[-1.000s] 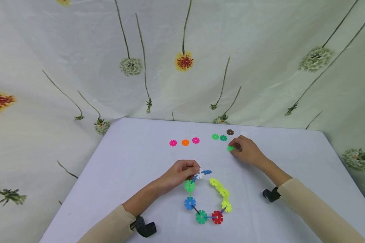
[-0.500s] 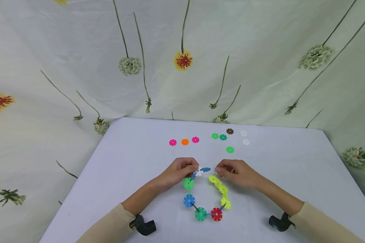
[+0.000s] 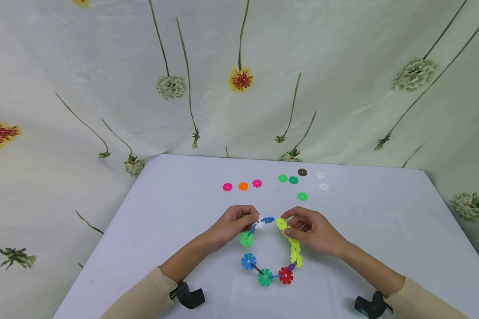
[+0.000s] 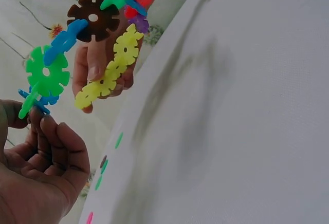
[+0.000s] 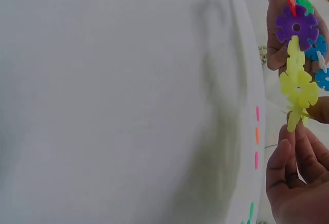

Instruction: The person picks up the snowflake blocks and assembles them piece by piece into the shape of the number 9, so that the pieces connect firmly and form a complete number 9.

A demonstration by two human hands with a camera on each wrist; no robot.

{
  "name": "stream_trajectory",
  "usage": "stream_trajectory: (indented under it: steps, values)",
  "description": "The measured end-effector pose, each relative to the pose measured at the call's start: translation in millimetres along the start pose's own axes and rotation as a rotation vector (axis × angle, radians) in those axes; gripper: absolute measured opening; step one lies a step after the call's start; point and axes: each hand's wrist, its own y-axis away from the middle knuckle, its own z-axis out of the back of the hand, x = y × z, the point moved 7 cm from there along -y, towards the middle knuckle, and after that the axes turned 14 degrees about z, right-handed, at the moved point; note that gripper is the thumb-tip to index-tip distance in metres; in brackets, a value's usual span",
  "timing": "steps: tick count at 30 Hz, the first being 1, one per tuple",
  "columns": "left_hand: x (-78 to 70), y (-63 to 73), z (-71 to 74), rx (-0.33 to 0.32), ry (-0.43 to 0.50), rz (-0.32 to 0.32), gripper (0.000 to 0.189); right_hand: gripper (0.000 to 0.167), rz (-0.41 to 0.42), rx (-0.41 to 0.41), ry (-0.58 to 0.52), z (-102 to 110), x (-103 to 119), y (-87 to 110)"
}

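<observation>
Chain [image 3: 265, 278] of notched discs bends between my hands, held up off the tabletop [image 3: 175, 199]. Half a second ago my right hand [image 3: 315, 228] was just beside the yellow end [image 3: 281, 223]; now its thumb and fingers are closed in a pinch on it, and that end has come up. I take this to mean I control both ends, since my left hand [image 3: 233, 221] stays pinched at the white disc [image 3: 259, 222], with a blue disc [image 3: 268, 219] jutting into the gap. It looks like an unclosed ring, its colours running through light green, blue, green, red and purple to yellow, some parts face-on, others edge-on. Loose discs [image 3: 302, 196] lie beyond, untouched.
</observation>
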Motion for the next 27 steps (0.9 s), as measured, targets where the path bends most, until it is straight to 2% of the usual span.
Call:
stream_trajectory:
  steps: [6, 10, 16, 27]
  values:
    - [0.1, 0.4, -2.2, 0.003, 0.027, 0.013, 0.026, 0.032, -0.023, -0.084, 0.015, 2, 11, 3.0]
    - [1.1, -0.5, -5.3, 0.010, 0.042, 0.028, 0.027, 0.031, 0.001, -0.110, 0.036, 2, 18, 3.8]
    - [5.2, -3.3, -6.5, 0.017, 0.044, 0.037, 0.026, 0.031, 0.044, -0.118, 0.067, 0, 23, 2.5]
    - [9.0, -1.3, -8.8, 0.045, 0.024, 0.024, 0.024, 0.030, 0.014, -0.116, 0.114, -5, 21, 2.3]
